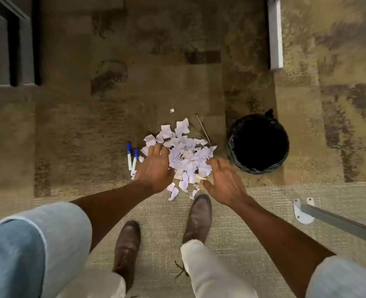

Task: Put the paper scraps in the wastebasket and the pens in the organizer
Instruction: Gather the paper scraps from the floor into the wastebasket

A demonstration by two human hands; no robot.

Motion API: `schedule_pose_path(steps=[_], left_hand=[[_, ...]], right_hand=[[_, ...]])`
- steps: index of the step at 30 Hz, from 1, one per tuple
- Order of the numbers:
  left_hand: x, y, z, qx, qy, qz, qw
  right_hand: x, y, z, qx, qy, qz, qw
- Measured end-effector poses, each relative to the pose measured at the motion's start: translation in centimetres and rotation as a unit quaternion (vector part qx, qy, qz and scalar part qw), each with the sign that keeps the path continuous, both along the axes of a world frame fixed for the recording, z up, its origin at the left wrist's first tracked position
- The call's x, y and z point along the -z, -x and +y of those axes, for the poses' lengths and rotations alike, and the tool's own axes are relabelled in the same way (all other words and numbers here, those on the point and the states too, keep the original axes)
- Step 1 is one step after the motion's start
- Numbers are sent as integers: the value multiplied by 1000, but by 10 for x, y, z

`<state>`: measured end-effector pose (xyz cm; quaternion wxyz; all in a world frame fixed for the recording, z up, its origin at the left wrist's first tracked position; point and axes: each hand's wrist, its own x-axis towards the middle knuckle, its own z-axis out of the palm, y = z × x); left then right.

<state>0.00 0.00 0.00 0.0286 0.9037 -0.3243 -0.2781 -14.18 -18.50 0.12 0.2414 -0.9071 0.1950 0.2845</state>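
head view: a pile of paper scraps was seen on the carpet, with the wastebasket, lined with a black bag, just to its right. two blue-capped pens were laid side by side just left of the pile, and two thin dark sticks, possibly more pens, were seen at its far right edge. no organizer was visible.

the left hand was held over the pile's left edge, fingers spread and flat, nothing gripped. the right hand was held at the near right edge, fingers loosely spread and slightly curled, also empty. whether either palm was touching paper could not be told.

the step in hand was judged to be gathering the scraps between both hands. it would best be done by sweeping the hands inward and low against the carpet, so the loose pieces are bunched rather than scattered. the stray bits near the shoes and the small one at the far side would likely need a second pass. care would be wanted on the left, where the pens lie close enough to be caught up with the paper. the short carry to the wastebasket favours a cupped, closed hold.
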Motion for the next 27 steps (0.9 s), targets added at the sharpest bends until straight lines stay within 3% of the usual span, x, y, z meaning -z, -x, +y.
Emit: schedule_pose_path(steps=[11, 15, 24, 27], left_hand=[[210, -18, 3, 190, -10, -36, 981], [269, -19, -3, 208, -28, -23, 977], [308, 5, -24, 126, -23, 9, 992], [312, 10, -26, 124, 7, -36, 992]], right_hand=[[195, -10, -3, -34, 52, -1, 998], [250, -10, 1, -42, 78, -17, 996], [299, -2, 7, -22, 124, -44, 991], [305, -3, 9, -11, 112, -71, 991]])
